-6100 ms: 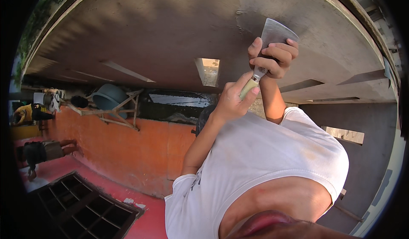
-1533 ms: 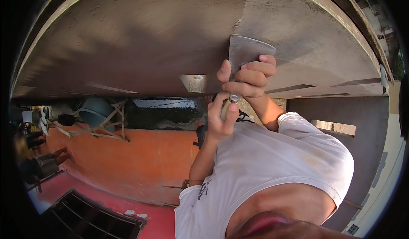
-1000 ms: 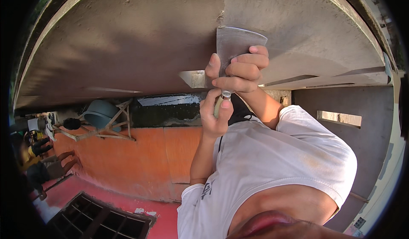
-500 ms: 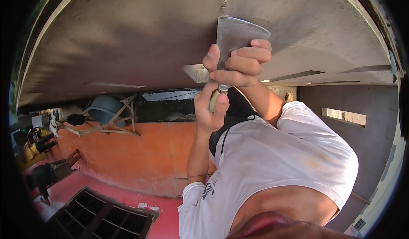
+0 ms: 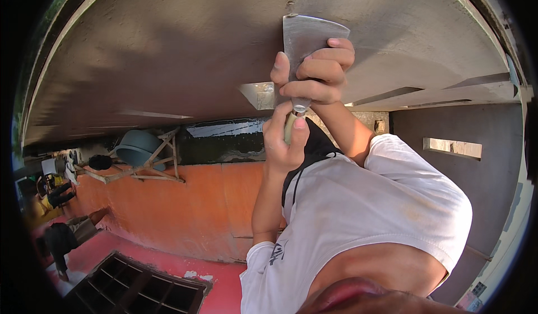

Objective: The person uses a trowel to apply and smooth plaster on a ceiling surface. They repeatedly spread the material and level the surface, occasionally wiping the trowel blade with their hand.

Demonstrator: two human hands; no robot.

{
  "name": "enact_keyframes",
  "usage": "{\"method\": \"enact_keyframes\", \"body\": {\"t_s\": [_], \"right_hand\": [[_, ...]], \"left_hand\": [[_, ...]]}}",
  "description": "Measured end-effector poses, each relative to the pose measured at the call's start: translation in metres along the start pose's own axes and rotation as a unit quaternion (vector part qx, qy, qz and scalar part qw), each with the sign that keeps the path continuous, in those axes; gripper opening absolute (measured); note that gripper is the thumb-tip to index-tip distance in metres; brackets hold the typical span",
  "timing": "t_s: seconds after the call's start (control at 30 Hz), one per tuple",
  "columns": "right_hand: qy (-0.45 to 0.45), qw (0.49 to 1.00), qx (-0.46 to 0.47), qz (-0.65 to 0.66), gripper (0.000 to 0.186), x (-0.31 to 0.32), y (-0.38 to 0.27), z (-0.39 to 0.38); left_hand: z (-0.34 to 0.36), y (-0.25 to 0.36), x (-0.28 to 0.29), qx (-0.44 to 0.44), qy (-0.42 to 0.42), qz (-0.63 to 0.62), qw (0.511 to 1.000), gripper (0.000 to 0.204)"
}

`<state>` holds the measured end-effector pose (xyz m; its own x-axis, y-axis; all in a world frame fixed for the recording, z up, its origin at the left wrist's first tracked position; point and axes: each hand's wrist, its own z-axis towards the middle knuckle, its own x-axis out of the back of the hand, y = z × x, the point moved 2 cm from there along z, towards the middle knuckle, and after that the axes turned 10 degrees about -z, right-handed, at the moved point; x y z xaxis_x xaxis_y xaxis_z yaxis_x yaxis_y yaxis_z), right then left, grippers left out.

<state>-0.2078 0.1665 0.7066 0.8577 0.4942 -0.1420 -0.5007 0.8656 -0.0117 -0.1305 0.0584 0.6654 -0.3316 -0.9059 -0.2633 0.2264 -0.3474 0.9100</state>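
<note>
A wide putty knife (image 5: 308, 33) with a flared steel blade is held up against the grey plastered wall (image 5: 185, 45) at the top of the view. A small dab of paste shows at the blade's left corner, just below a rough vertical seam (image 5: 291, 1). My left hand (image 5: 284, 140) is closed around the pale handle (image 5: 289, 128). Higher up, my right hand (image 5: 319, 76) grips the blade, its fingers across the near face and its thumb at the left edge. Whether the blade's edge presses on the plaster I cannot tell.
Narrow rectangular openings (image 5: 261, 95) pierce the grey wall. At left, a grey-blue tub (image 5: 140, 147) rests by a wooden stand (image 5: 159, 154) near an orange and pink wall (image 5: 168, 193) with a dark barred window (image 5: 137, 286). Another person (image 5: 60, 238) is at far left.
The putty knife and both hands have shifted slightly upward in the view. The blade has moved a little left, while the handle and my left hand have moved right. Both grips stay closed.
</note>
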Motion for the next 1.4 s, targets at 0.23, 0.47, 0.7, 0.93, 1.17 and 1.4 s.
{"method": "enact_keyframes", "body": {"t_s": [0.23,0.47,0.7,0.93,1.17,1.4], "right_hand": [[-0.039,0.999,-0.004,0.005,0.042,0.015,-0.009,0.012],[-0.249,0.96,-0.026,0.127,0.028,0.056,-0.035,-0.043],[-0.402,0.875,0.028,0.269,0.027,0.068,-0.011,-0.007],[-0.405,0.75,-0.39,0.347,0.024,0.031,0.002,0.013],[-0.254,0.549,-0.583,0.543,0.043,0.027,0.008,0.082],[-0.298,0.465,-0.612,0.565,0.047,0.039,0.01,0.077]], "left_hand": [[-0.01,0.024,-0.006,0.007,-0.027,-0.021,0.999,0.038],[-0.082,-0.012,0.004,0.098,0.031,-0.054,0.993,0.04],[-0.152,-0.024,0.081,0.125,0.2,0.023,0.971,0.038],[-0.159,0.002,0.113,0.04,0.358,0.073,0.93,0.039],[-0.168,0.004,0.099,0.037,0.407,0.067,0.91,0.04],[-0.173,-0.015,0.093,0.097,0.34,0.054,0.934,0.037]]}}
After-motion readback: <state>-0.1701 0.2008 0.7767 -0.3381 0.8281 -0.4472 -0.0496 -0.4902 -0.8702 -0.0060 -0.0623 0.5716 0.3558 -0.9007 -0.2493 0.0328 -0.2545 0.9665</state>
